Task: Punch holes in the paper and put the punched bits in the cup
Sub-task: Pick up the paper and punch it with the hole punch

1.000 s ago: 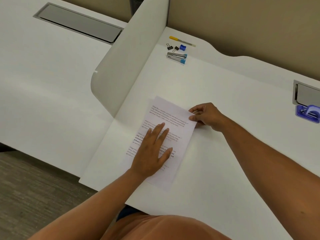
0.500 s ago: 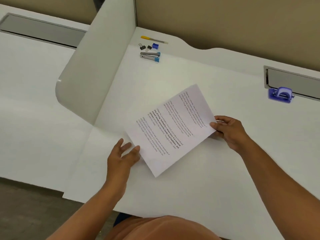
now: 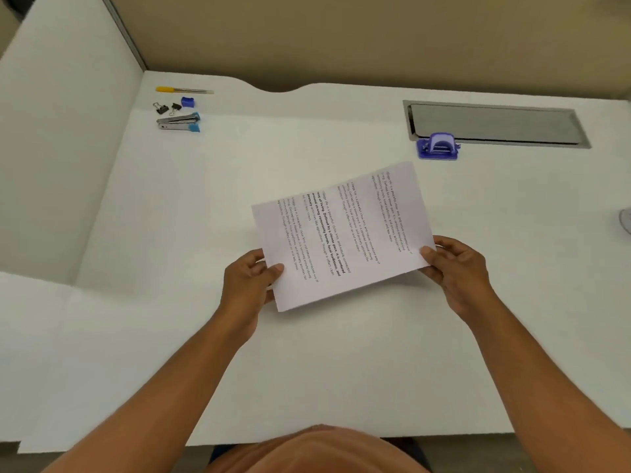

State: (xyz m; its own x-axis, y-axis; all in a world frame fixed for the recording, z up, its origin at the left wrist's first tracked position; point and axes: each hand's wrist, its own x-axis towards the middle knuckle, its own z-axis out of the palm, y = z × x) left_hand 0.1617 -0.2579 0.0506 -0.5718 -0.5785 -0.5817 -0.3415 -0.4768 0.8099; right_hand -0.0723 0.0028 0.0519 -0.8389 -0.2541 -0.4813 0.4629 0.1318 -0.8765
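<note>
A printed sheet of paper (image 3: pixel 345 230) is held up off the white desk (image 3: pixel 307 363), turned sideways so the text runs up and down. My left hand (image 3: pixel 251 285) pinches its near left corner. My right hand (image 3: pixel 454 268) pinches its near right corner. A purple hole punch (image 3: pixel 438 146) stands on the desk beyond the paper, against the front edge of a grey metal cable tray (image 3: pixel 495 124). At the far right edge a pale rounded object (image 3: pixel 625 221) is cut off; I cannot tell whether it is the cup.
At the back left lie a yellow-handled knife (image 3: pixel 182 90), two black binder clips (image 3: pixel 167 108), a small blue object (image 3: pixel 187 102) and a stapler (image 3: pixel 179 122). A white divider panel (image 3: pixel 68 138) walls the left side. A beige partition rises behind the desk.
The paper was lying flat under my left palm; both hands have lifted it, turned it sideways and carried it right toward the hole punch. My left hand now grips its corner.
</note>
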